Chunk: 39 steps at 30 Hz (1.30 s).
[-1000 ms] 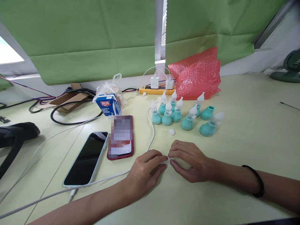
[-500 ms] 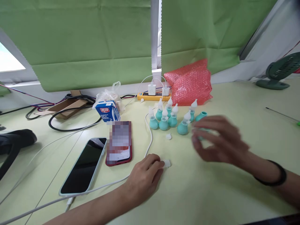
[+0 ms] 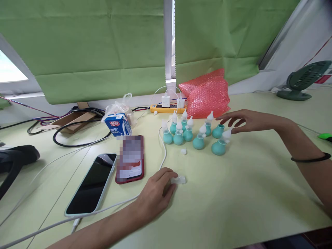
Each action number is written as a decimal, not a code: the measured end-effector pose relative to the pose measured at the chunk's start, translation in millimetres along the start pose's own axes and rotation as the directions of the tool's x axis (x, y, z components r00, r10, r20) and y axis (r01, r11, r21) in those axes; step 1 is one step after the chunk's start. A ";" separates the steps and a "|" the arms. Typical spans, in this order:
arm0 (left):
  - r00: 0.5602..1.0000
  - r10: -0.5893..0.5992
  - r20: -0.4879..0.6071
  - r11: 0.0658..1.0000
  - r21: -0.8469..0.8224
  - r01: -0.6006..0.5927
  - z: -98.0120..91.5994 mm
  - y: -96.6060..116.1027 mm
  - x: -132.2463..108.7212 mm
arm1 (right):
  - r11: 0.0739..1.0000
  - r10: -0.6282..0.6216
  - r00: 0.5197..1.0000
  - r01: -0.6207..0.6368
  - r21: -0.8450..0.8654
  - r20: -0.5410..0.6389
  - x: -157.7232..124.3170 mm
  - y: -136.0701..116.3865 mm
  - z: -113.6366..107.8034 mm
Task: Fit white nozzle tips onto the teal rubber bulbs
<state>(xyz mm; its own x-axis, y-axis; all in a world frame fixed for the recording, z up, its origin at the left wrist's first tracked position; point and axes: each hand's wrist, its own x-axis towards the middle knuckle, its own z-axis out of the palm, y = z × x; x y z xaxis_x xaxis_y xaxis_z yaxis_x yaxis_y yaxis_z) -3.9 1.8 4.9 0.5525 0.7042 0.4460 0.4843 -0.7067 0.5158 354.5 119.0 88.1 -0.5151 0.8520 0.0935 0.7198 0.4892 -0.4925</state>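
Your left hand (image 3: pixel 157 190) rests low over the table (image 3: pixel 207 204), thumb and fingers pinched on the near end of a clear tip (image 3: pixel 181 180), which sticks out at 3 o'clock from your knuckles. Your right hand (image 3: pixel 246 120) has its fingers spread and loosely curved, gripping nothing that shows (whether a fingertip brushes anything there, you cannot tell from this angle).

At 8 o'clock from that right hand sits the bare bulb (image 3: pixel 218 132), tilted, its mouth uncovered. At 7 o'clock is the front bulb (image 3: pixel 218 148), leaning, its clear nozzle (image 3: pixel 227 135) pointing up toward your right thumb. The other seven bulbs (image 3: pixel 198 142) stand grouped farther round, at 8 to 9 o'clock, each with a nozzle fitted. A loose cap (image 3: pixel 183 151) lies at 1 o'clock from your left hand, just short of that group.

Around your left hand, the red phone (image 3: pixel 129 162) is at 10 o'clock, the dark phone (image 3: pixel 90 185) at 9, the milk carton (image 3: pixel 118 125) at 11 and the power strip (image 3: pixel 168 109) near 12. Red wrap (image 3: pixel 207 98) lies at 10 o'clock from your right hand; a fan (image 3: pixel 303 77) stands at 2.
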 end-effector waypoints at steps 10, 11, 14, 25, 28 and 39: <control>0.984 -0.102 -0.146 0.972 -0.225 0.067 -3.6 0.0 1.5 | 0.972 -0.145 0.983 0.119 -0.203 -0.115 9.5 25.0 19.9; 0.983 -0.103 -0.154 0.970 -0.234 0.065 -4.1 0.5 1.9 | 0.974 -0.102 0.983 0.068 -0.217 -0.149 9.0 21.9 19.0; 0.979 -0.116 -0.165 0.964 -0.256 0.071 -4.8 1.5 2.3 | 0.961 0.042 0.930 -0.137 -0.241 -0.364 5.3 1.4 13.4; 0.952 -0.185 -0.243 0.955 -0.274 0.115 -2.2 3.6 -0.2 | 0.917 -0.340 0.628 0.386 -0.100 -0.700 -6.4 -114.9 50.6; 0.955 -0.071 -0.288 0.976 -0.216 0.008 -1.9 3.8 -1.2 | 0.888 -0.440 0.825 0.458 -0.038 -0.355 -4.1 -128.6 86.6; 0.933 0.103 -0.344 0.968 -0.181 -0.173 -2.8 3.9 -2.1 | 0.847 -0.445 0.815 0.518 0.121 -0.370 -5.1 -137.4 148.4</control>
<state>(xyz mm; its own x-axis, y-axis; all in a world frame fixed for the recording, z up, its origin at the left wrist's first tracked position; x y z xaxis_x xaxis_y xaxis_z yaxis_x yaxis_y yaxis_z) -5.1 -2.3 8.1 0.3318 0.6084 0.7209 0.2508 -0.7936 0.5544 189.1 19.8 26.8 -0.5681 0.5459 0.6159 0.2867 0.8327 -0.4737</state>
